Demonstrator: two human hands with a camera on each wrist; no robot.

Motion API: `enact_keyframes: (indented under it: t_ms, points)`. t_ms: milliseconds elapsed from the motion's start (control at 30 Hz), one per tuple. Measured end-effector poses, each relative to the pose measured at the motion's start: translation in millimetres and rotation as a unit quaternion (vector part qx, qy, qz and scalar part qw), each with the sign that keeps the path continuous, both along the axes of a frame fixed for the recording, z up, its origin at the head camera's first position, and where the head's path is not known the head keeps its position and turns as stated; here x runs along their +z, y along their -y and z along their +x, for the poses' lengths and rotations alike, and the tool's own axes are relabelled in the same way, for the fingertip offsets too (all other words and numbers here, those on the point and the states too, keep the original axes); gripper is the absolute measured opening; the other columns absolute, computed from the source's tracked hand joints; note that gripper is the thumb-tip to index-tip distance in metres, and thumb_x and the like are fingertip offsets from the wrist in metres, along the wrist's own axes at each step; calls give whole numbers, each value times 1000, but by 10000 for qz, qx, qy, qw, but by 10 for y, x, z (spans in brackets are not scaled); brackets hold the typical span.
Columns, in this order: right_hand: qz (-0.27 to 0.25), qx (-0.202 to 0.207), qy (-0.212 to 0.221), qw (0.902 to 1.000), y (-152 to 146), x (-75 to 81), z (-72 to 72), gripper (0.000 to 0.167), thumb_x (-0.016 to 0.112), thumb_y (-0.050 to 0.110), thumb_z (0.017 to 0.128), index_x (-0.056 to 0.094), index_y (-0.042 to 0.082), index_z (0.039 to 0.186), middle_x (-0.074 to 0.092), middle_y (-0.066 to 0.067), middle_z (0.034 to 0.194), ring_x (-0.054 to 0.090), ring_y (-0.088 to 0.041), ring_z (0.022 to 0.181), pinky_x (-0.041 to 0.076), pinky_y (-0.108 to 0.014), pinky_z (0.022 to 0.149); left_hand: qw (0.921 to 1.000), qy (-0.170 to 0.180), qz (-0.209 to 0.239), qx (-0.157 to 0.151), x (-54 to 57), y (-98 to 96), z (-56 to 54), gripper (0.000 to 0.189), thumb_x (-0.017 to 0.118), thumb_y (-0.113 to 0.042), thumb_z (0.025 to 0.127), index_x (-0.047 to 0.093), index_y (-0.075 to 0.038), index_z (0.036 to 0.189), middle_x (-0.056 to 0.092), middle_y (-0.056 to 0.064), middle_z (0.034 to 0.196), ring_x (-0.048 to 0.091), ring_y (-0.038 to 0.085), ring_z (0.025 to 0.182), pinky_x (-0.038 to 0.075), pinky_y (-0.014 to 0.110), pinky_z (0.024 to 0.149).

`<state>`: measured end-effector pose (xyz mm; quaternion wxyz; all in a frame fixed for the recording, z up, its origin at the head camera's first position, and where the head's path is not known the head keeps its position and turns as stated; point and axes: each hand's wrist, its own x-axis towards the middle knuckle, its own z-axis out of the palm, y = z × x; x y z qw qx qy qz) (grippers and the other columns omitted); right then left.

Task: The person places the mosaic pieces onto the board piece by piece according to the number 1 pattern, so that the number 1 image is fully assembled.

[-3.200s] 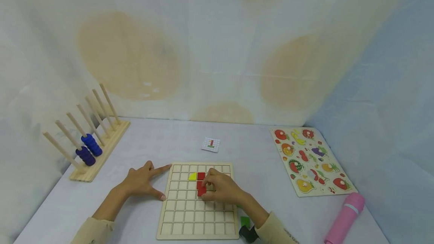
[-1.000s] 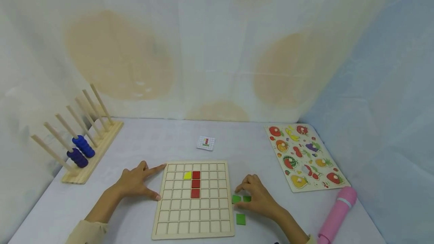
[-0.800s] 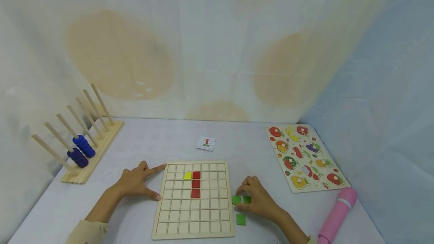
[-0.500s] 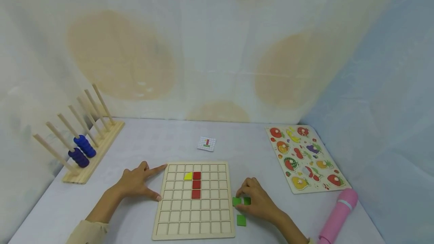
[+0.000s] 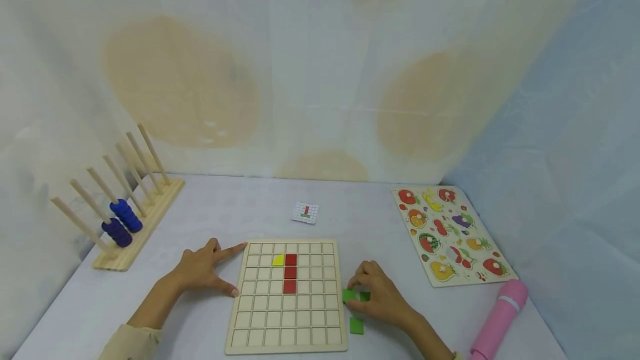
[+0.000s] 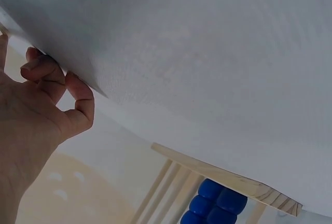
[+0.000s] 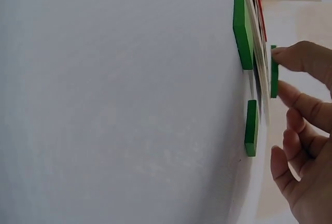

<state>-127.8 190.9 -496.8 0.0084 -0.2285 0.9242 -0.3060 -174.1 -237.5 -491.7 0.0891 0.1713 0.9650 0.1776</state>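
Note:
My right hand (image 5: 379, 293), just off the board's right edge, pinches a green square tile (image 7: 274, 73) between thumb and index finger; in the right wrist view the tile shows above the table. Two more green tiles lie on the table, one (image 5: 356, 325) nearer me and one (image 5: 365, 296) partly behind my fingers. With index finger and thumb spread apart, my left hand (image 5: 200, 268) touches the left edge of the wooden grid board (image 5: 287, 320). Set in the grid are a column of red square tiles (image 5: 290, 273) and a yellow piece (image 5: 278, 260) with a slanted corner.
Beyond the board lies a small pattern card (image 5: 305, 213). A wooden peg rack (image 5: 167, 190) with blue and purple beads stands at left. At right are a fruit puzzle board (image 5: 450, 235) and a pink cylinder (image 5: 500, 320). Draped cloth rises behind the table.
My right hand has left the lowest red tile in the grid and moved right, off the board, to the green tiles, where it now pinches one. My left hand stays at the board's edge.

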Motion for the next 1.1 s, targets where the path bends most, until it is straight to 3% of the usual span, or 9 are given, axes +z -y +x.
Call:
enact_keyframes:
  t_ms: [167,600,1100]
  points:
    - [-312,110,-57,9994,73,52,1,21,87,21,73,73,20,89,49,6,88,39,-4,91,45,-28,86,10000,-8,1,12,1,-1,-4,110,78,-77,55,46,-32,149,37,0,91,37,13,72,21,37,66]
    - [-553,462,128,9973,367,127,-25,19,85,21,74,73,21,89,52,4,92,40,-5,94,44,-26,84,10000,-17,-8,31,-8,-3,4,109,78,-76,54,46,-32,149,37,0,91,38,13,74,22,37,67]
    - [-682,894,-100,9936,726,165,-52,20,86,18,72,73,19,88,53,-2,92,40,-4,94,43,-21,84,9999,-113,59,-8,20,0,16,108,78,-76,55,47,-30,148,37,-1,91,38,13,72,21,37,66]
